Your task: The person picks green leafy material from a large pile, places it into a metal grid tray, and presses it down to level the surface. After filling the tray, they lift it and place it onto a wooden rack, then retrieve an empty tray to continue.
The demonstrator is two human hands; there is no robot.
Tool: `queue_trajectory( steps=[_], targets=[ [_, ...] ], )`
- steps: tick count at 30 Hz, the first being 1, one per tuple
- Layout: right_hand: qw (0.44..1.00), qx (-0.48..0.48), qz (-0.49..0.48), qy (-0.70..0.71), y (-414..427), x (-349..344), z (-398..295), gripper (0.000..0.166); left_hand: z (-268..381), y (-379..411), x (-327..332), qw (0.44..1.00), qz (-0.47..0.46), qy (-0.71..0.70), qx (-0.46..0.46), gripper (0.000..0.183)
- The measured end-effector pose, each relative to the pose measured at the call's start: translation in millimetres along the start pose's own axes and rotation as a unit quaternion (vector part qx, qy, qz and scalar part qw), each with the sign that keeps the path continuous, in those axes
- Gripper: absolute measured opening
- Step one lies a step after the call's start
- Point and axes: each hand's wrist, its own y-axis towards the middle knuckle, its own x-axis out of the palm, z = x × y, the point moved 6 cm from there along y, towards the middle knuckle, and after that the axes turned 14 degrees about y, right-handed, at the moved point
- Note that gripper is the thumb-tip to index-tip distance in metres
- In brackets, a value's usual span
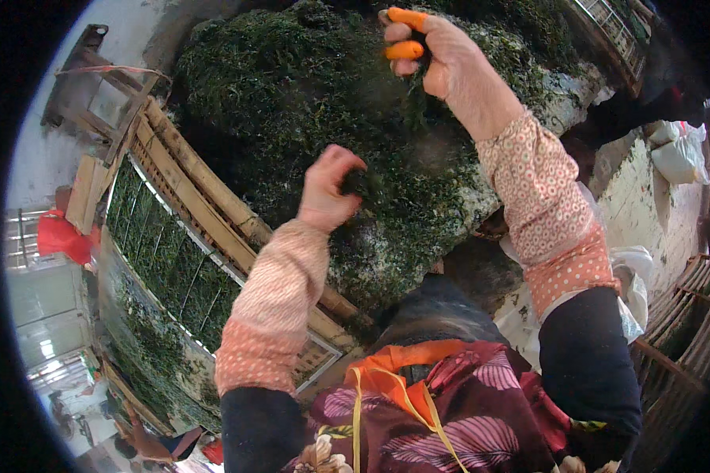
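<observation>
A large heap of dark green leafy plant matter (pixel 331 88) lies before me, with paler whitish patches along its near edge. Over the heap's middle, my left hand (pixel 331 189) is blurred and curled around a dark tuft that looks like the same greens. Farther out and to the right, my right hand (pixel 432 56) hovers above the heap. Its fingers are bent and two wear orange finger covers (pixel 404 51). Dark strands show by its palm, but whether it grips them is hidden. Patterned sleeve covers (pixel 544 195) wrap both forearms.
Left of the heap run wooden planks (pixel 195 189) and a metal-framed rack (pixel 180 230) over more greens. A wooden frame (pixel 112 100) stands at far left. At right are white plastic bags (pixel 680 154) and a slatted rack (pixel 686 313). Another person's arm (pixel 133 420) shows at lower left.
</observation>
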Motion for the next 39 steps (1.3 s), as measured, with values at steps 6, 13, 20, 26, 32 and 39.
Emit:
queue_trajectory(
  steps=[6, 13, 20, 26, 32, 39],
  targets=[
    [0.996, 0.075, 0.023, -0.042, -6.7, -22.2, 63.1, 0.034, 42.2, 50.2, -115.4, 0.982, 0.152, -0.114, -0.012, 0.034],
    [0.986, 0.150, 0.014, -0.071, -34.2, 19.2, 55.8, 0.031, 14.3, -1.1, -43.9, 0.938, 0.216, 0.258, 0.086, 0.051],
    [0.983, -0.125, 0.088, 0.099, -50.9, 54.1, -46.0, 0.027, -93.7, -19.0, 65.9, 0.878, -0.059, 0.450, -0.154, 0.069],
    [0.996, -0.031, 0.017, 0.082, -43.8, 12.4, -9.1, 0.023, -162.4, 53.9, 33.8, 0.837, -0.166, 0.482, -0.197, 0.052],
    [0.973, 0.002, 0.136, 0.187, -23.4, -67.0, 19.9, 0.015, -128.6, 64.0, -64.6, 0.964, 0.065, 0.231, -0.110, 0.046],
    [0.985, -0.046, 0.098, 0.134, -9.5, -27.7, 8.7, 0.025, 14.4, 65.8, -232.6, 0.972, 0.206, 0.108, 0.035, 0.032]
  ],
)
